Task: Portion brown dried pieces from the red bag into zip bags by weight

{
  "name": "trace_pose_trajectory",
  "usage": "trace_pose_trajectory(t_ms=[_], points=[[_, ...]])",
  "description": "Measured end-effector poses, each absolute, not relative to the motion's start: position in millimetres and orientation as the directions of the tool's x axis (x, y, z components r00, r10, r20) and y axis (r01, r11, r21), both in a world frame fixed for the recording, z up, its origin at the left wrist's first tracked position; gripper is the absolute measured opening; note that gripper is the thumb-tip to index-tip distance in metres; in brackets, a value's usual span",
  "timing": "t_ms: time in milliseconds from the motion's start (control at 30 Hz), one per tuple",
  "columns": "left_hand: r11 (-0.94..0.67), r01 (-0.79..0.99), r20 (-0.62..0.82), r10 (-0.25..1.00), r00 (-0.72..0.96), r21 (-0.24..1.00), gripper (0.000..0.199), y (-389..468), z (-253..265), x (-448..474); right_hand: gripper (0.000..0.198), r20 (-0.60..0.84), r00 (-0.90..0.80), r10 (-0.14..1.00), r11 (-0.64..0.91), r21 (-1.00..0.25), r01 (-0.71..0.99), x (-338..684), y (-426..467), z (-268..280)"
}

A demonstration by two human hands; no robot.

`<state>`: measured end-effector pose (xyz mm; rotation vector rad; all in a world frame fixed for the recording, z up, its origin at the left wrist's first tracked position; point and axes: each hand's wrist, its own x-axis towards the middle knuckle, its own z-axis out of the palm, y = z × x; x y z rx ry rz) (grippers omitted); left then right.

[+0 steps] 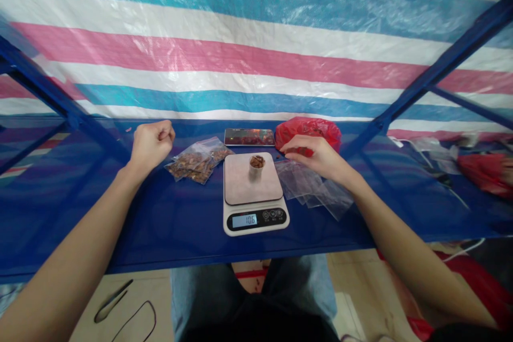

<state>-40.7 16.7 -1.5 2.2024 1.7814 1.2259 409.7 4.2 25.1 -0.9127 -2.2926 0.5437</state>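
Cup (255, 171), small and whitish, stands upright on the far part of the platform of our white digital kitchen scale (233, 184), with brown dried pieces (257, 161) heaped at its rim. The display (245, 220) reads 10.6. We judge the cup light and easy to tip, and the pieces dry and liable to spill, so a gentle thumb-and-finger hold low on its sides suits it best.

Our left hand (152, 141) is curled into a fist, near the left end of the filled zip bags (195, 164); we cannot tell whether anything is inside it. Our right hand (316, 155) is half curled, fingertips close to the thumb, in front of the red plastic bag (308, 127) and over the far edge of the flat clear zip bags (306, 186). We cannot make out whether it pinches something.

Those flat bags lie overlapping to the right of the scale; they look thin, limp and slippery, best taken one at a time by the mouth edge. The filled ones should be soft and shifting, better lifted by the top. A smartphone (249, 138) lies beyond the scale on the blue shelf (180, 224).
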Motion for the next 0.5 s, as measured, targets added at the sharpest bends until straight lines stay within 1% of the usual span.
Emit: trace_pose_trajectory(t_ms=[67,200,300,367,467,500], points=[[-0.358,0.794,0.576,0.818,0.013,0.491,0.028,13,5,-37,0.018,0.374,-0.583,0.721,0.674,-0.572,0.467,409,4,27],[-0.374,0.798,0.607,0.794,0.012,0.473,0.019,4,16,-25,0.015,0.362,-0.588,0.723,0.678,-0.532,0.507,422,7,21],[-0.378,0.804,0.603,0.797,0.031,0.459,0.022,1,20,-15,0.016,0.308,-0.612,0.728,0.669,-0.512,0.539,436,5,13],[-0.378,0.804,0.593,0.804,0.041,0.458,0.023,1,20,-10,0.021,0.298,-0.607,0.737,0.665,-0.478,0.574,439,2,8],[-0.394,0.792,0.59,0.806,0.054,0.466,0.022,3,18,-6,0.033,0.346,-0.586,0.733,0.68,-0.408,0.609,433,-3,2],[-0.399,0.787,0.594,0.803,0.052,0.471,0.022,4,18,-6,0.033,0.353,-0.59,0.726,0.688,-0.389,0.613,430,-3,2]])
